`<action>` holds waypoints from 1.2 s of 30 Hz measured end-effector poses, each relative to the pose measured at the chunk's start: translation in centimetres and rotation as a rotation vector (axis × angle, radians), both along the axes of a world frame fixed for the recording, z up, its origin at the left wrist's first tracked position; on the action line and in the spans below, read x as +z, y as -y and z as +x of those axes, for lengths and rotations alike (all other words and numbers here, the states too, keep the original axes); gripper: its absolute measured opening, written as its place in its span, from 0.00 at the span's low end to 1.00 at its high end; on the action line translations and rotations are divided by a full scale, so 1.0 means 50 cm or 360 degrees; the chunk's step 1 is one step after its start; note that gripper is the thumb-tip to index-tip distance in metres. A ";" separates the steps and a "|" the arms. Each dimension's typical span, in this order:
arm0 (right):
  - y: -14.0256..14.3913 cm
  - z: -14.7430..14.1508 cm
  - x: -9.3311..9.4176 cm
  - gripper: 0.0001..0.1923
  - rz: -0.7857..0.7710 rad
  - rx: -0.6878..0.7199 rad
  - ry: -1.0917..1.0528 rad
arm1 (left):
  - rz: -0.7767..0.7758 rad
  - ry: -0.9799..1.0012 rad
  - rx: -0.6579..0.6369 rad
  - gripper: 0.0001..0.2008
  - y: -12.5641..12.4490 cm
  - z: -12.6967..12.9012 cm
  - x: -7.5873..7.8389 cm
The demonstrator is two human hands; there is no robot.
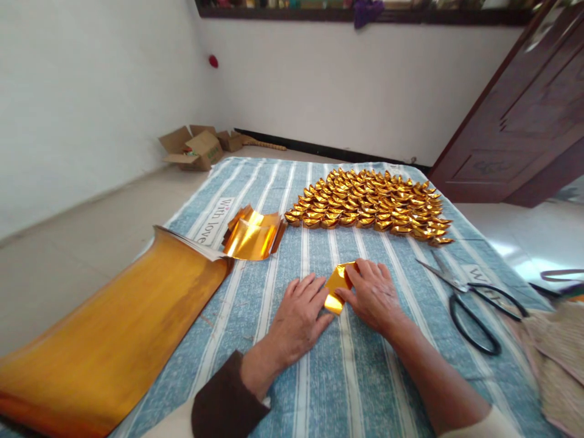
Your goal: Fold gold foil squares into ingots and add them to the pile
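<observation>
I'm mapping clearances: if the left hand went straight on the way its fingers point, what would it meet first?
The folded gold paper, which the left hand seems to touch; beyond it, probably the right hand, though depth is hard to judge.

Gold foil [336,287] partly behind right fingers [366,272].

I have a small, glossy gold paper [336,285] in front of me, creased and partly covered. It lies aslant on the table [314,389], well in from the far edge, between the left and right edges.
</observation>
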State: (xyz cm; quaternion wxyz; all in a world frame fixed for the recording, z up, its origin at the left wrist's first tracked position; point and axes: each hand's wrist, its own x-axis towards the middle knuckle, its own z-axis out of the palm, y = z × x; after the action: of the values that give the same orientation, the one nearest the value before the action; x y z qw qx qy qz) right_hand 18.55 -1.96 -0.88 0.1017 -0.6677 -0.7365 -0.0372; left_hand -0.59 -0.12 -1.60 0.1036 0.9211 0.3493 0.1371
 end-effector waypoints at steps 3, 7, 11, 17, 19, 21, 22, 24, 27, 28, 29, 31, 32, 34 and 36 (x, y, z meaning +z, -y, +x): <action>0.002 0.005 0.001 0.23 0.0009 0.0034 -0.0033 | -0.0059 -0.0058 -0.0029 0.25 0.002 -0.008 0.003; 0.005 0.014 0.001 0.30 0.0013 0.0100 -0.0093 | -0.0113 -0.0110 -0.0082 0.34 0.001 -0.017 0.009; 0.006 0.016 -0.001 0.34 0.0023 0.0129 -0.0114 | -0.0173 -0.0222 -0.0130 0.45 -0.001 -0.021 0.012; 0.002 0.010 -0.011 0.34 0.0070 0.0043 -0.0124 | -0.0195 -0.0287 -0.0119 0.52 0.013 -0.022 0.022; 0.001 0.008 -0.013 0.34 0.0069 0.0027 -0.0127 | -0.0179 -0.0272 -0.0122 0.51 0.016 -0.026 0.032; 0.001 0.007 -0.014 0.33 0.0063 0.0022 -0.0127 | -0.0166 -0.0206 -0.0146 0.43 0.010 -0.028 0.044; 0.000 0.007 -0.014 0.33 0.0063 0.0017 -0.0127 | -0.0156 -0.0160 -0.0135 0.34 0.004 -0.028 0.050; 0.001 0.005 -0.014 0.33 0.0073 0.0009 -0.0124 | -0.0110 -0.0066 -0.0111 0.13 -0.012 -0.023 0.059; 0.001 0.001 -0.015 0.32 0.0099 -0.0011 -0.0122 | -0.0039 0.0059 -0.0291 0.06 -0.032 -0.005 0.057; 0.002 0.000 -0.015 0.31 0.0102 -0.0017 -0.0118 | -0.0036 0.0092 -0.0342 0.06 -0.035 0.001 0.051; 0.002 -0.001 -0.015 0.31 0.0100 -0.0022 -0.0113 | -0.0031 0.0127 -0.0354 0.05 -0.037 0.006 0.044; 0.003 -0.001 -0.015 0.31 0.0080 -0.0021 -0.0102 | -0.0024 0.0180 -0.0319 0.04 -0.039 0.012 0.028; 0.003 -0.001 -0.015 0.31 0.0067 -0.0014 -0.0096 | -0.0019 0.0200 -0.0297 0.03 -0.039 0.013 0.021; 0.004 0.003 -0.013 0.34 0.0053 0.0007 -0.0087 | -0.0003 0.0226 -0.0278 0.03 -0.039 0.010 0.010; 0.005 0.009 -0.011 0.35 0.0043 0.0047 -0.0079 | 0.0033 0.0243 -0.0290 0.03 -0.040 0.006 0.005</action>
State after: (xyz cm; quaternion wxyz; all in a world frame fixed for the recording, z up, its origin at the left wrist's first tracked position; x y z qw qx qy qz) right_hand 18.98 -2.20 -1.44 0.1295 -0.6561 -0.7429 -0.0289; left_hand -0.29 1.88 -1.36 0.1325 0.9369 0.2537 0.2005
